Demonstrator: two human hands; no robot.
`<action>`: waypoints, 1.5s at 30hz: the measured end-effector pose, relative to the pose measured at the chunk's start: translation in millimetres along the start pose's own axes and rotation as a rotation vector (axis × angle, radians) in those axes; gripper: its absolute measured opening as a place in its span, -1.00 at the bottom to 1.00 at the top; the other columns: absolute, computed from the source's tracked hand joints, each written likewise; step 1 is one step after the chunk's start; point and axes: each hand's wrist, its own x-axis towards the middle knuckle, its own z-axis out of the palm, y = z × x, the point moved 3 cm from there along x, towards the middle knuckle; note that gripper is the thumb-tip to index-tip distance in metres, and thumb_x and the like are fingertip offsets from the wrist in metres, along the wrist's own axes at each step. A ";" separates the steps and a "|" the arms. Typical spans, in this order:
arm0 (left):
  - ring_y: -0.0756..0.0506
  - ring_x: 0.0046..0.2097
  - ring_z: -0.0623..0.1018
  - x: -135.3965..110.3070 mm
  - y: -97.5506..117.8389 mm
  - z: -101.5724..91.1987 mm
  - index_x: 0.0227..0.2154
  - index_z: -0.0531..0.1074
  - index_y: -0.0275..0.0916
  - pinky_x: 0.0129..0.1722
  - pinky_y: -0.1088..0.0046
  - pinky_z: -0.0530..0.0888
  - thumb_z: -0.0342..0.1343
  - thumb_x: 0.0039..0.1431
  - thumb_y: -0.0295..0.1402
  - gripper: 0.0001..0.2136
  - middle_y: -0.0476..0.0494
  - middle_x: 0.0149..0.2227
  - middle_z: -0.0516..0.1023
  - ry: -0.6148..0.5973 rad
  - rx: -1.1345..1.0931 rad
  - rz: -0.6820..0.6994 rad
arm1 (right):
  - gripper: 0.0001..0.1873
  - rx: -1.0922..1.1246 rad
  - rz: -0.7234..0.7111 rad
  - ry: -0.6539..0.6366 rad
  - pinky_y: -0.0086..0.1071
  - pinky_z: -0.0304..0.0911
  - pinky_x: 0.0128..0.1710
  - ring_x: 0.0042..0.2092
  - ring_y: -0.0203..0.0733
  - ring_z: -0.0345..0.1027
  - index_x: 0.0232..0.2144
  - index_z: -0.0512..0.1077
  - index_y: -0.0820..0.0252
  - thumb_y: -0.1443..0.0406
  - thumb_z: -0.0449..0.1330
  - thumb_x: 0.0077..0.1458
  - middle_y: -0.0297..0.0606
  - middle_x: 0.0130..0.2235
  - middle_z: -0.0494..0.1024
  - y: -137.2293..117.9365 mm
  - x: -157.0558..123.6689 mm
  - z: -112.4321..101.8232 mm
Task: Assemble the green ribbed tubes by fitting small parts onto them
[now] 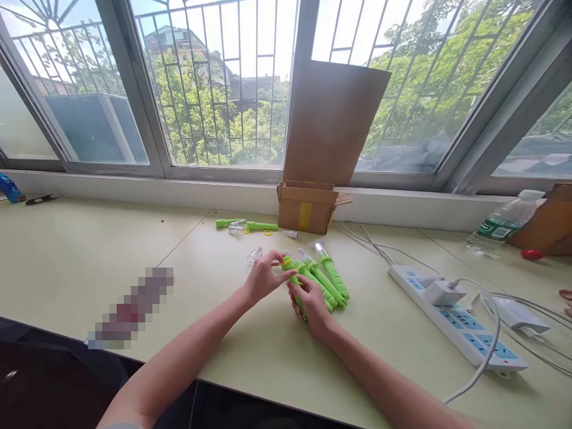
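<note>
My right hand [315, 307] is closed round the lower part of a green plastic handle [292, 277], which stands tilted just above the table. At its top end sits a yellow ring [286, 260], pinched between the thumb and fingers of my left hand [264, 279]. Right beside my hands lie several similar green handles, such as the ribbed one [336, 277] with a clear and silvery tip [319, 246]. My right hand partly covers this group. A clear plastic piece [255, 255] rests just beyond my left hand.
Farther back are a green handle [263, 226], a loose yellow ring [267, 233] and a silvery piece [291, 234]. Behind them stands an open cardboard box [307, 208]. A white power strip [456, 322] with cables and a water bottle [500, 223] are at the right.
</note>
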 end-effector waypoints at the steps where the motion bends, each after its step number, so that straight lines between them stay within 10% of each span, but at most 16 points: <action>1: -0.14 -0.08 0.59 0.0 0.3 0.3 -0.40 0.31 -0.23 -0.18 0.28 0.63 0.29 0.00 -0.16 -0.69 -0.16 -0.25 0.56 -0.004 -0.011 -0.008 | -0.73 0.005 0.001 -0.002 -0.54 -0.04 -0.81 -0.73 -0.45 0.03 -0.51 0.27 0.16 0.15 0.23 0.02 -0.50 -0.63 0.28 0.2 0.2 -0.3; 45: -0.12 -0.19 0.60 -4.6 -2.9 2.8 -0.37 0.34 -0.23 -0.17 0.23 0.62 0.31 -0.05 -0.11 -0.65 -0.15 -0.24 0.58 0.036 0.020 -0.016 | -0.66 -0.125 0.011 0.030 -0.49 0.05 -0.81 -0.72 -0.39 0.07 -0.38 0.30 0.14 0.01 0.19 0.02 -0.48 -0.61 0.31 0.3 1.5 0.9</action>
